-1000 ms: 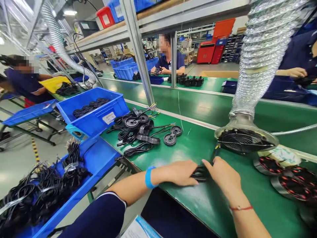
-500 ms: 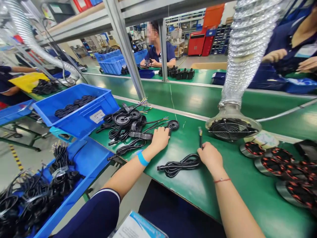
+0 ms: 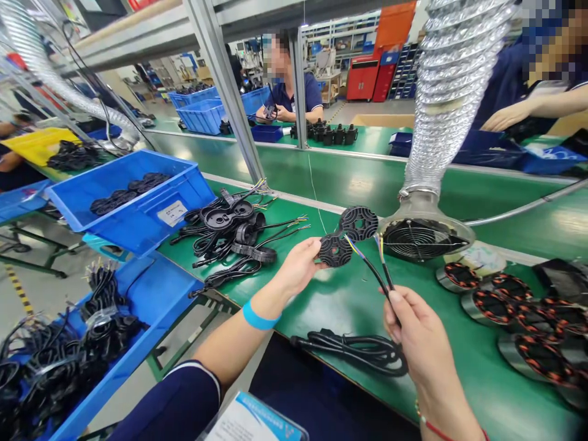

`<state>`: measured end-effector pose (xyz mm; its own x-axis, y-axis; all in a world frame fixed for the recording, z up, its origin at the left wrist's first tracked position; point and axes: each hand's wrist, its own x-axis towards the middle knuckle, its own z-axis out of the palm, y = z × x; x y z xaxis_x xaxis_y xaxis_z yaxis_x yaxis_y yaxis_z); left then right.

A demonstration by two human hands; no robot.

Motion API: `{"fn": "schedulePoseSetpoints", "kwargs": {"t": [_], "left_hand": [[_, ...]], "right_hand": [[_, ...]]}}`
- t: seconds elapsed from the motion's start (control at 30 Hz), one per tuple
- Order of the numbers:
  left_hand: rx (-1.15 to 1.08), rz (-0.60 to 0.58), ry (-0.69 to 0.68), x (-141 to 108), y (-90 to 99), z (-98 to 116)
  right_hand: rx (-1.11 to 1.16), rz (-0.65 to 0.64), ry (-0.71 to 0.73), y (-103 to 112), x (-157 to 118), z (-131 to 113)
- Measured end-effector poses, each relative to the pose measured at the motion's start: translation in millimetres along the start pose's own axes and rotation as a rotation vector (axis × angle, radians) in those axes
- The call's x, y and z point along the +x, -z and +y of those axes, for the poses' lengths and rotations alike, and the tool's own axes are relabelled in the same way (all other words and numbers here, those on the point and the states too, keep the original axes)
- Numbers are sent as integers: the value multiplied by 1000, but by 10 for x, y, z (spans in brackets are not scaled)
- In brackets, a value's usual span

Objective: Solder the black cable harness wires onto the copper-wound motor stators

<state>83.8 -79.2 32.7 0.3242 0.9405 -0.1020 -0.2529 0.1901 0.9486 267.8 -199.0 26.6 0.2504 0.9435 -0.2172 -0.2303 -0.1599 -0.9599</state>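
My left hand (image 3: 301,264) is closed on the edge of a black plastic housing (image 3: 336,250) made of two joined round parts, its ribbed pattern facing me above the bench. In my right hand (image 3: 416,324) are two black cable ends, pinched between thumb and fingers, with thin coloured wires (image 3: 379,245) poking out close to the housing. The coiled black cable (image 3: 349,349) hangs or rests below, near the front edge of the green bench (image 3: 321,306). Left of my hands lies a pile of similar black housings (image 3: 229,214) and cables.
A blue bin (image 3: 179,199) with black parts stands at the left. Below it, a blue tray (image 3: 169,291) holds bundled cables. A fume duct hood (image 3: 422,236) is at the right, beside several copper-wound rings (image 3: 500,306). Co-workers sit across the bench.
My left hand has lifted the housing from the bench and turned it, moving it right. My right hand has raised the cable ends toward it, and the coil has shifted nearer the front edge.
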Motion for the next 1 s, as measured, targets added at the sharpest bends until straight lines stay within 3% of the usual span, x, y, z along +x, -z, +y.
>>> {"fn": "schedulePoseSetpoints", "kwargs": {"t": [0.1,0.2,0.4,0.83,1.0], "left_hand": [[-136,21,-35,12,-157,-6],[-198,36,-70,5,-235,3],[-111,49,-102,-32,-254,54],[-172,34,-103,-51,-268,132],[-174,35,-97,-39,-286,130]], "right_hand": [[-56,126,31,2,-83,1],[-114,173,61,-6,-123,-17],[-159,201,124,-25,-181,-65],[-312,233,139,8,-118,-100],[-287,226,222,-23,-176,-116]]}}
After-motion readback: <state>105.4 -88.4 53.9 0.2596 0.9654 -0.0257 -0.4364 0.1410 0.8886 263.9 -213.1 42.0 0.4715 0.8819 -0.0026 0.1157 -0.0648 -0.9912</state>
